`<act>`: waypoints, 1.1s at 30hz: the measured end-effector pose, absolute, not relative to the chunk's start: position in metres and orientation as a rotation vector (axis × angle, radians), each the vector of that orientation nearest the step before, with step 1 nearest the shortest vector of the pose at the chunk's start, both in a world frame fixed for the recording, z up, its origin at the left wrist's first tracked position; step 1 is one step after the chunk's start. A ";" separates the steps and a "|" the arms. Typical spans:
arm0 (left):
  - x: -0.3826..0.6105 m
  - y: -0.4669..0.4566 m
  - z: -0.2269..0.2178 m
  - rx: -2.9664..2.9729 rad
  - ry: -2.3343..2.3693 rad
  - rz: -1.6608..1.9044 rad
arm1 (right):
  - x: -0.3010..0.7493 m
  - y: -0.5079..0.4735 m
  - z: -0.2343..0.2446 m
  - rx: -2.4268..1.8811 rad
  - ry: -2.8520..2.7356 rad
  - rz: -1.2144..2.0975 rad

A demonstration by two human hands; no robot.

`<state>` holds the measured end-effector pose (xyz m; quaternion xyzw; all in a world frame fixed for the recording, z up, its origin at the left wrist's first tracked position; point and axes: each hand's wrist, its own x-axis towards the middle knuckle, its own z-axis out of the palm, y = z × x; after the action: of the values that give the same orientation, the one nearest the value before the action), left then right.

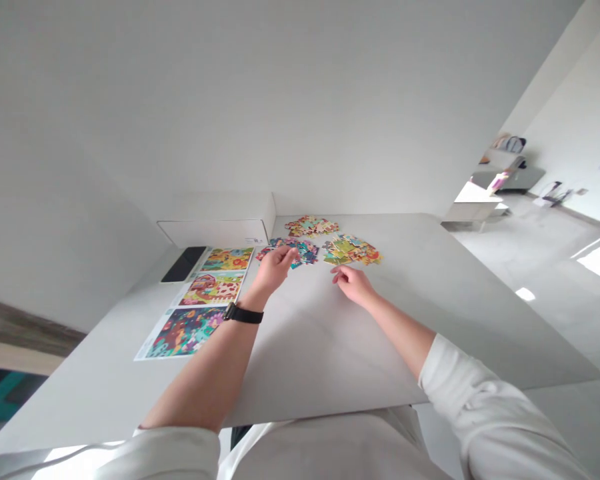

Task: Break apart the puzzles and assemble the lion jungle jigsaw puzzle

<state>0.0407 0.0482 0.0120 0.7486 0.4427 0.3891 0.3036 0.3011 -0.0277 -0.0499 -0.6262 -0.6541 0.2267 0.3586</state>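
- The left hand (275,270), fingers curled, reached over the middle puzzle pieces (300,252); whether it gripped one, I couldn't tell.
- The right hand (354,284), fingers slightly apart, held nothing, just near of the yellow puzzle pieces (351,251).
- The picture sheets (195,307) lay left on the table (330,347).

Three loose heaps of jigsaw pieces, lying flat on bench (410,307). Teal-and-red heap (303,252) beneath fingertips of left hand (275,270). Pink-and-green heap (311,227) at its 1 o'clock, just apart. Yellow-green heap (351,251) at its 3 o'clock, just beyond right hand (354,283). Pieces jumbled, overlapping, none visibly joined.
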 end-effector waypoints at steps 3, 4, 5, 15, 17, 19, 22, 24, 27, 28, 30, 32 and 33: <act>0.046 0.030 -0.004 1.989 1.086 0.898 | 0.284 -0.036 -0.053 -1.676 -1.825 0.601; 0.049 0.026 -0.011 1.989 1.082 0.867 | 0.281 -0.036 -0.052 -1.696 -1.855 0.584; 0.052 0.024 -0.018 1.984 1.073 0.830 | 0.280 -0.036 -0.052 -1.717 -1.874 0.564; 0.071 0.025 -0.044 2.114 0.932 0.690 | 0.288 -0.031 -0.054 -1.621 -2.002 0.576; 0.068 0.024 -0.046 2.101 0.960 0.682 | 0.290 -0.032 -0.056 -1.587 -2.014 0.575; 0.065 0.025 -0.048 2.077 0.969 0.728 | 0.292 -0.032 -0.058 -1.561 -2.030 0.572; 0.063 0.027 -0.051 2.055 0.955 0.810 | 0.294 -0.032 -0.058 -1.538 -2.063 0.549; 0.063 0.028 -0.052 2.071 0.946 0.811 | 0.294 -0.033 -0.057 -1.529 -2.081 0.531; 0.061 0.028 -0.053 2.116 0.933 0.784 | 0.295 -0.033 -0.056 -1.507 -2.104 0.520; 0.060 0.028 -0.053 2.124 0.933 0.779 | 0.295 -0.033 -0.056 -1.492 -2.112 0.515; 0.059 0.028 -0.054 2.129 0.936 0.778 | 0.297 -0.032 -0.058 -1.451 -2.122 0.484; 0.058 0.028 -0.056 2.123 0.925 0.791 | 0.300 -0.030 -0.060 -1.423 -2.104 0.419; 0.058 0.028 -0.056 2.113 0.908 0.804 | 0.303 -0.029 -0.061 -1.424 -2.081 0.375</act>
<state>0.0577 0.0279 -0.0564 0.8139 0.3497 0.3098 0.3454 0.3030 -0.0290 -0.0612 -0.5344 -0.7807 0.1408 0.2918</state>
